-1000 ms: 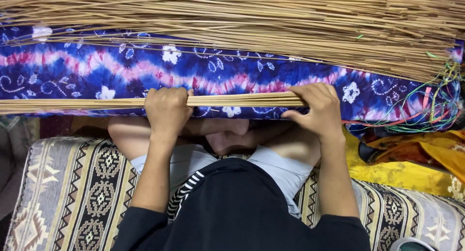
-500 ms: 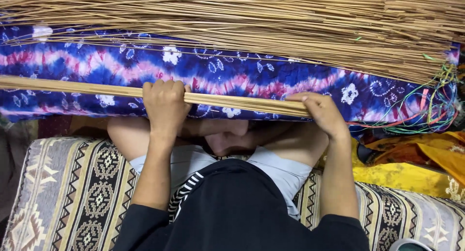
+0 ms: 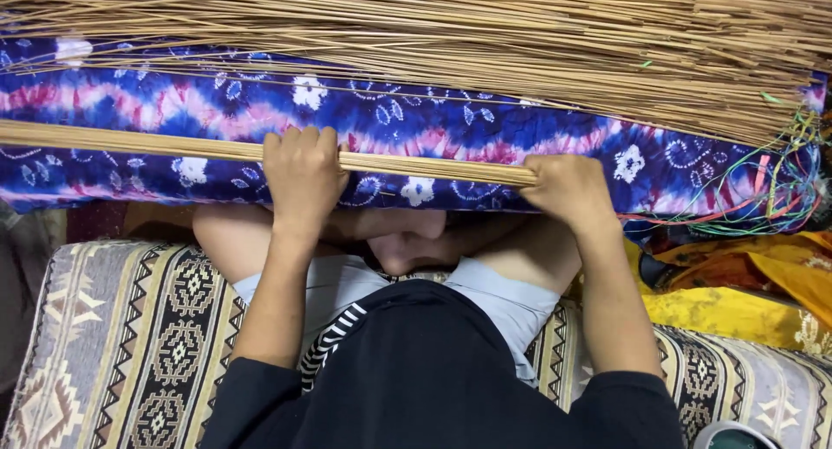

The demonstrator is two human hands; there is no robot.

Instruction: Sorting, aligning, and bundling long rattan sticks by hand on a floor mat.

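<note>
Bundle [image 3: 173, 144]: thin straight tan reeds packed into a narrow bunch, smooth, matte. It runs from the left frame edge, sloping slightly down to the right, and ends inside the right hand. It lies over the cloth [image 3: 451, 128], a blue and purple tie-dye fabric with white flower prints, soft and draped.

Left hand [image 3: 302, 173]: clenched around the bundle mid-length, fingers curled over the top, knuckles up.
Right hand [image 3: 568, 187]: clenched on the bundle's right end, tip hidden in the fist.
The hands are well apart, with a bare stretch of bundle between them.

Above the cloth: a reed pile [image 3: 485, 42], a wide loose layer of the same tan stalks, fanning out towards the right.
Right edge: tangled threads [image 3: 771, 198], green, red and orange.
Lower right: yellow fabric [image 3: 737, 310], crumpled.
Under the person: rug [image 3: 130, 345], woven, with grey, cream and black geometric stripes.
</note>
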